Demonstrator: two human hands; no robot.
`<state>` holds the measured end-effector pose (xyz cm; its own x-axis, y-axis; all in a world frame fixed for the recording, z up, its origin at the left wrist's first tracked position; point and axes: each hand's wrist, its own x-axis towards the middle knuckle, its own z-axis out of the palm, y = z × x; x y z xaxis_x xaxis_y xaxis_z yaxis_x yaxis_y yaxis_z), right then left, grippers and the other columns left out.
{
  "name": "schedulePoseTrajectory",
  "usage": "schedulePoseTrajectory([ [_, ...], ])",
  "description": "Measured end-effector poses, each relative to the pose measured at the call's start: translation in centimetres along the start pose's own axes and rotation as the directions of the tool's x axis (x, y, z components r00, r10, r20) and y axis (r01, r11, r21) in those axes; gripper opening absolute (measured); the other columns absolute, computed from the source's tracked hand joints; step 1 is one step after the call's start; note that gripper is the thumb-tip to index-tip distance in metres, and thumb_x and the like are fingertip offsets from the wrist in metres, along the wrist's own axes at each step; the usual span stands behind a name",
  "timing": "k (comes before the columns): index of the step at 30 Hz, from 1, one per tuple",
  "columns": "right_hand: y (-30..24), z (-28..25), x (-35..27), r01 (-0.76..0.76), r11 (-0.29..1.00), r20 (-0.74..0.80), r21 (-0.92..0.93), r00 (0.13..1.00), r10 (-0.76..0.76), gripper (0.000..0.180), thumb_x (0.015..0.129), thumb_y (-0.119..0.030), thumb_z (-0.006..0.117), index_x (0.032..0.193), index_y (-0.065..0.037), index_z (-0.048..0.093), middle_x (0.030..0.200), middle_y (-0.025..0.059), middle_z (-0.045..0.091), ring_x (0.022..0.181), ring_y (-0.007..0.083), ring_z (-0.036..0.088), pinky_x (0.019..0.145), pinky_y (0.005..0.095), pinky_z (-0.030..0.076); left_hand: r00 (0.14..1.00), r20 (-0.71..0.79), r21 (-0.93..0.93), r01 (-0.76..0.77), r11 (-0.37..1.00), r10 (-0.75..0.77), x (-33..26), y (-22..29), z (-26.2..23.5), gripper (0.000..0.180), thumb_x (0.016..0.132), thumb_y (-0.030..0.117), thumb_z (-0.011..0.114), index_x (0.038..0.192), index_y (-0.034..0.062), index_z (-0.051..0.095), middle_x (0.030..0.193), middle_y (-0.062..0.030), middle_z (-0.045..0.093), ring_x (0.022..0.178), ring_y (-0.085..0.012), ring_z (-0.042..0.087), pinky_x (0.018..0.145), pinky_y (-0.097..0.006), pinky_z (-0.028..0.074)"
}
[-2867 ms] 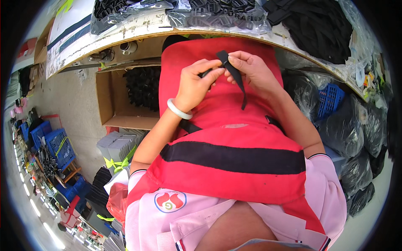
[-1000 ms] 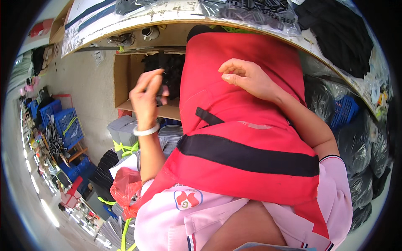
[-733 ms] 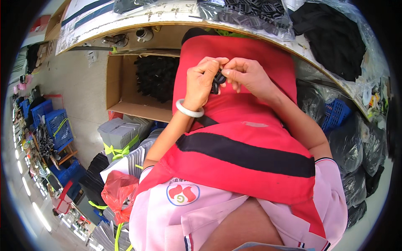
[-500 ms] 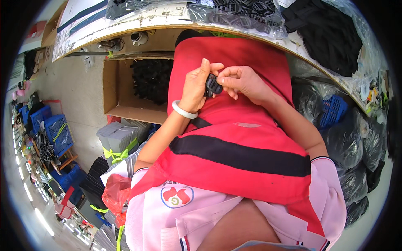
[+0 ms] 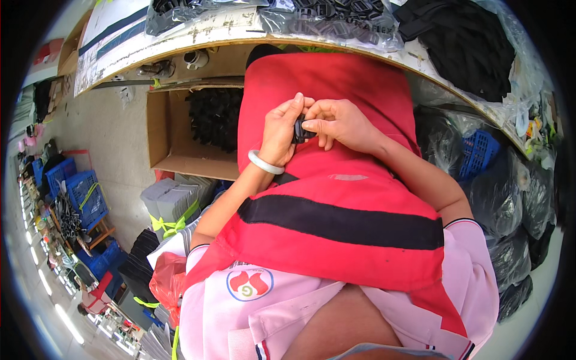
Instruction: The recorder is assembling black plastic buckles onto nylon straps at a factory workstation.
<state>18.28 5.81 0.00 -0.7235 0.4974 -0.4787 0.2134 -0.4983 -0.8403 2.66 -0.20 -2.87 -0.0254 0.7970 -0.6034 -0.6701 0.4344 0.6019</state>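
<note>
black buckle (image 5: 300,130): it is up over the lap, between the two hands, and partly hidden by fingers.
left hand (image 5: 281,128): its grip is curled around the buckle, with the thumb pointing up.
right hand (image 5: 345,123): its fingers are bent and its thumb touches the buckle; i cannot tell if this grip pinches it.
white bracelet (image 5: 266,163): it goes around the left wrist.
red apron (image 5: 336,75): it covers the lap under both hands, and a wide black band runs across it.
brown box (image 5: 195,165): it sits left of the lap, with lots of small black things (image 5: 214,117) inside.
tabletop (image 5: 231,35): it is past the knees, with a clear bag of black buckles (image 5: 342,24) and a heap of black straps (image 5: 471,51) on it.
gray stack (image 5: 174,201): it is near the box, tied with a bright green strip (image 5: 168,224).
blue basket (image 5: 478,154): it is on the right, beside dark plastic bags (image 5: 495,192).
</note>
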Motion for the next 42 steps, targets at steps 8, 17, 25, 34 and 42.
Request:
schedulePoseTrajectory([
  [8,2.8,-1.6,1.0,-0.037,0.8,0.049,0.599,0.999,0.009,0.02,0.096,-0.017,0.06,0.11,-0.003,0.055,0.09,0.0047,0.062,0.074,0.0106,0.061,0.065,0.0239,0.053,0.961,0.272,0.094,0.014,0.995,-0.039,-1.3,1.4,-0.9,0.031,0.093,0.006,0.06,0.123,0.0006,0.056,0.08,-0.0064,0.059,0.057,-0.0116,0.055,0.042,-0.021,0.044],
  [17,-3.0,-9.6,-4.4,0.147,0.74,-0.461,-0.656,0.698,-0.548,0.007,0.085,-0.007,0.065,0.088,-0.001,0.066,0.083,0.0077,0.063,0.073,0.0139,0.06,0.067,0.0267,0.048,0.939,0.321,-0.008,0.135,0.991,-0.126,1.0,1.7,-1.3,0.019,0.094,0.013,0.06,0.11,0.0026,0.061,0.099,-0.0078,0.062,0.069,-0.0153,0.058,0.048,-0.023,0.047],
  [25,-6.4,-17.2,-5.4,-0.086,0.229,-0.245,-0.969,0.383,-0.891,0.012,0.081,-0.008,0.065,0.093,-0.008,0.068,0.088,0.0058,0.063,0.089,0.0268,0.06,0.077,0.0358,0.049,0.93,0.244,-0.258,0.336,0.906,-0.276,2.2,0.9,-1.5,0.017,0.096,0.017,0.059,0.11,0.0067,0.06,0.093,-0.0053,0.061,0.073,-0.0172,0.057,0.051,-0.023,0.047],
  [34,-4.5,-19.8,-7.4,-0.412,0.2,-0.373,-0.889,0.395,-0.84,0.021,0.075,-0.015,0.074,0.094,-0.008,0.067,0.092,0.0046,0.064,0.09,0.0267,0.058,0.081,0.0374,0.047,0.928,0.188,-0.189,0.355,0.915,-0.322,1.4,0.9,-0.9,0.021,0.097,0.02,0.058,0.111,0.0047,0.058,0.093,-0.0061,0.06,0.075,-0.0186,0.058,0.053,-0.024,0.049],
  [42,-4.2,-20.6,-7.0,-0.312,0.104,-0.228,-0.944,0.394,-0.89,0.029,0.076,-0.017,0.074,0.102,-0.01,0.066,0.098,0.006,0.06,0.095,0.0267,0.055,0.082,0.037,0.046,0.882,0.319,-0.077,0.39,0.918,-0.348,1.9,0.6,-1.0,0.021,0.098,0.024,0.057,0.107,0.0051,0.058,0.092,-0.0072,0.059,0.07,-0.0152,0.056,0.05,-0.023,0.046],
])
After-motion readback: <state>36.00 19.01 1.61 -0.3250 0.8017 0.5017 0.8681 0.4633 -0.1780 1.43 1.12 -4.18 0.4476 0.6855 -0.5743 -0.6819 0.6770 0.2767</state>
